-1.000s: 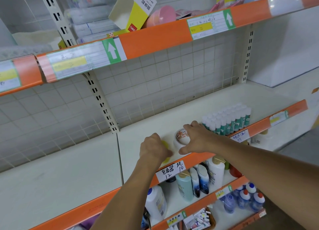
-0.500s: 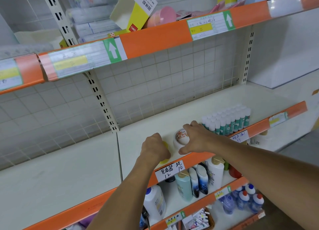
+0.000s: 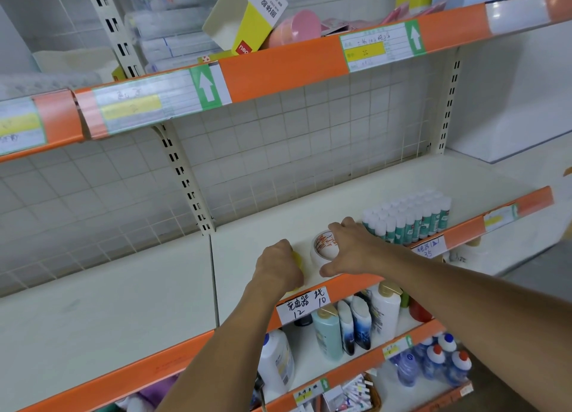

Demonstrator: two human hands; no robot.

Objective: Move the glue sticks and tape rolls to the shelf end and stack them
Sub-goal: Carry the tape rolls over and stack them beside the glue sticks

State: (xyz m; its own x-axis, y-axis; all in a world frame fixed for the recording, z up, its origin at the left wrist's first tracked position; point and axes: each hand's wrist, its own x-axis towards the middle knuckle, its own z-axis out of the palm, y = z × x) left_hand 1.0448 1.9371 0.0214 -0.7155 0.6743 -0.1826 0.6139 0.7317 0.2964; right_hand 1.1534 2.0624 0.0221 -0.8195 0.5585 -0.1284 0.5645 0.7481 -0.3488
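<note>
On the middle shelf point(image 3: 356, 195), near its front edge, my right hand point(image 3: 353, 250) curls around a white tape roll point(image 3: 323, 247) with orange print on top. Just left of it my left hand point(image 3: 278, 264) grips a yellow tape roll point(image 3: 297, 261), which is mostly hidden under the fingers. A block of several white-and-green glue sticks point(image 3: 408, 218) stands upright on the same shelf, right of my right hand and close to its fingertips.
The shelf's orange front strip point(image 3: 464, 230) carries handwritten price tags. Below stand shampoo bottles point(image 3: 356, 322) and blue bottles with red and white caps point(image 3: 433, 362). The upper shelf holds a tilted yellow-and-white box point(image 3: 247, 15) and a pink cup point(image 3: 297, 27). A slotted upright point(image 3: 182, 176) splits the shelf.
Both hands stay on their tape rolls in nearly the same spot. The view has shifted only slightly.
</note>
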